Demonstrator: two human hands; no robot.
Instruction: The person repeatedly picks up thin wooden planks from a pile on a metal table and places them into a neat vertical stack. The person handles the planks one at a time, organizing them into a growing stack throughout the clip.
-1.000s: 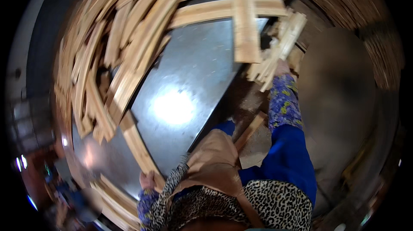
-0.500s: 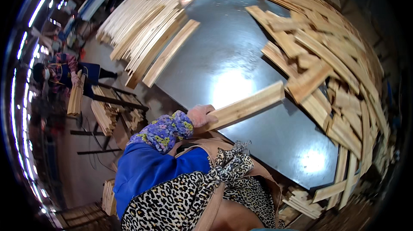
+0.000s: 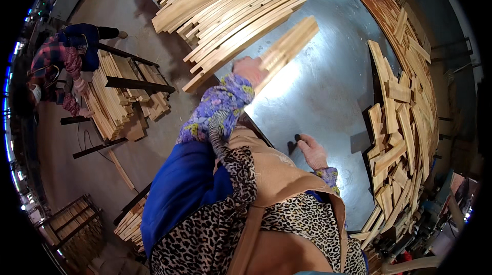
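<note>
My left hand (image 3: 249, 71), in a pale pink glove, grips the near end of a flat wooden board (image 3: 291, 45). The board is smeared by motion and slants up and away over the grey metal tabletop (image 3: 328, 90). Just left of it lies a row of long wooden strips (image 3: 241, 29), side by side and overhanging the table's left edge. My right hand (image 3: 313, 153), gloved as well, is over the near part of the tabletop with its fingers loosely extended and no board in it. A small dark spot shows at its fingertips; I cannot make out what it is.
A loose heap of wooden pieces (image 3: 405, 126) covers the table's right side. At left, a co-worker (image 3: 61, 59) handles strips on a black metal rack (image 3: 138, 84). Another rack of wood (image 3: 72, 223) stands at lower left. A single strip (image 3: 122, 170) lies on the floor.
My view has turned, so the strip row and heap sit differently in it. My left hand has carried a board from near the heap toward the row. My right hand has come into view.
</note>
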